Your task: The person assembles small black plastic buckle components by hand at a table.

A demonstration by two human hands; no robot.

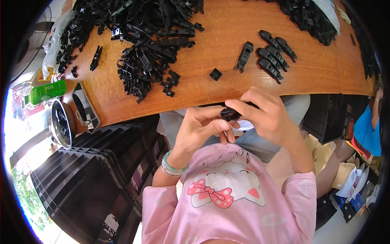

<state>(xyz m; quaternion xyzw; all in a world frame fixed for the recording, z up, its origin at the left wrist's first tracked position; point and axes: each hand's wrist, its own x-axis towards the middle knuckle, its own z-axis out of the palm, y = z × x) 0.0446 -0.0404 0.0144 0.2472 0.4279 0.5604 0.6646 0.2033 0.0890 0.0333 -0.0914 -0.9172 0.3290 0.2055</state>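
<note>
A black part (230,114) is held just off the near edge of the counter (199,87), outside its top. The hands are drawn together on it: it is pinched at its left side by the left hand (203,127), and gripped from the right by the right hand (263,116). Neither hand is placed clearly nearer, as the part is touched by both. Much of it is covered, so its long axis cannot be told for sure; it seems to be set roughly along the counter's edge. On the counter, a small block (215,74) is left near that edge, several long pieces (270,70) are laid toward its right side, and a heap (148,55) is piled toward its left.
</note>
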